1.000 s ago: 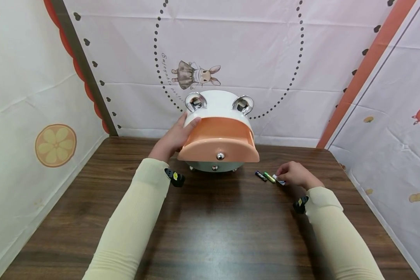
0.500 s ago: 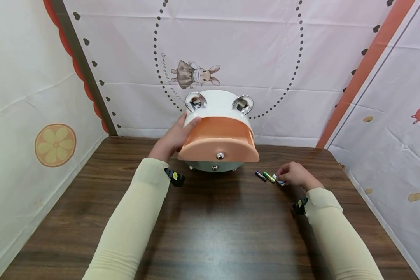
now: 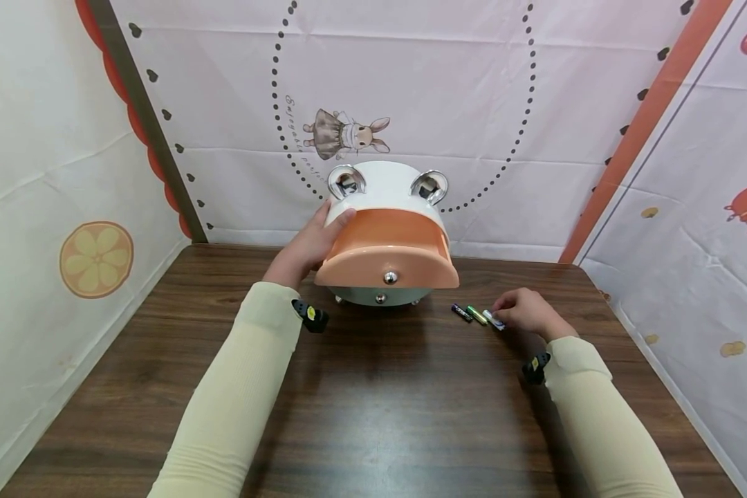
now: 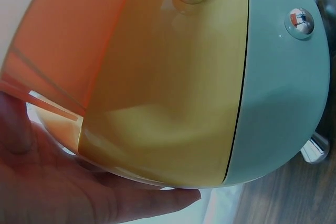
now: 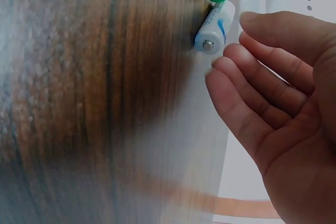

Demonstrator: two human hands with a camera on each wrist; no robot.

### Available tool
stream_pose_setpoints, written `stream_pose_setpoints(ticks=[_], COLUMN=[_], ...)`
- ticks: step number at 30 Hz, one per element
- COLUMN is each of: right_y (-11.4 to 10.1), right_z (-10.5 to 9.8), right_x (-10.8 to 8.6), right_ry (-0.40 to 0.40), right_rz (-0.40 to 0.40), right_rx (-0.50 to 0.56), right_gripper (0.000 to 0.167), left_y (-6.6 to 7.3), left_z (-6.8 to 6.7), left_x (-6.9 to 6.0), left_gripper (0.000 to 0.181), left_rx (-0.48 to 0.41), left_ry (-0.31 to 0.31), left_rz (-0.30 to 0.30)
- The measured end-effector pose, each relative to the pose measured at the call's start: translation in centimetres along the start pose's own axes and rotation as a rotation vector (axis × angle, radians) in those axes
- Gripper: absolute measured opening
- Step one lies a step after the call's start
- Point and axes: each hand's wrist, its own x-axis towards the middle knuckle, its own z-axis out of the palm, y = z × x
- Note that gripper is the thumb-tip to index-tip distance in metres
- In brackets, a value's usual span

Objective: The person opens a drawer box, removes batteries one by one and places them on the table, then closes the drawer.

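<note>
A frog-shaped storage box (image 3: 386, 183) with a white top and silvery eyes stands at the table's back. Its upper orange drawer (image 3: 380, 264) is pulled out; the pale green drawer (image 4: 278, 82) below is closed. My left hand (image 3: 311, 242) grips the box's left side, thumb at the front edge, fingers along the side. Three small batteries lie side by side to the right: a dark one (image 3: 462, 313), a green one (image 3: 476, 315) and a white one (image 5: 215, 27). Beside the white battery, my right hand (image 3: 526, 311) has loosely bent fingers, apart from it in the right wrist view.
A brown wooden table (image 3: 373, 408) lies under everything. Printed cloth (image 3: 448, 90) hangs behind the box and along both sides. A small black camera is strapped to each wrist.
The right fingers have let go of the white battery and drawn slightly away, so more of it shows. The left hand and the box stay as they were.
</note>
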Motion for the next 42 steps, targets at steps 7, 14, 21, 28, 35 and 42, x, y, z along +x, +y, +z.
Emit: stream_pose_setpoints(ticks=[7,14,21,28,35,42], right_y=[-0.8,-3.9,-7.4,-10.9,-12.5,-14.5], right_z=[-0.2,-0.8,-0.7,-0.3,0.4,1.7], right_x=[-0.4,-1.0,-2.5,-4.4,-5.7,-6.1], right_ry=[0.104,0.192,0.327,0.465,0.665,0.772], right_rz=[-0.058,-0.107,-0.216,-0.379,-0.551,-0.764], right_rx=[-0.038,-0.046,-0.059,-0.020,-0.055,-0.051], right_gripper=[0.019,0.020,0.019,0.016,0.013,0.022], left_y=[-0.3,-0.6,1.1,-0.2,0.0,0.0], left_z=[-0.2,-0.5,-0.6,-0.5,-0.5,-0.6], left_x=[-0.2,-0.1,-1.6,-0.3,-0.4,-0.5], left_gripper=[0.107,0.103,0.093,0.097,0.096,0.092], left_rx=[-0.024,-0.040,-0.081,-0.076,-0.066,-0.081], left_ry=[-0.010,-0.006,-0.062,-0.059,-0.083,-0.096], left_rz=[-0.022,-0.023,-0.066,-0.040,-0.048,-0.074])
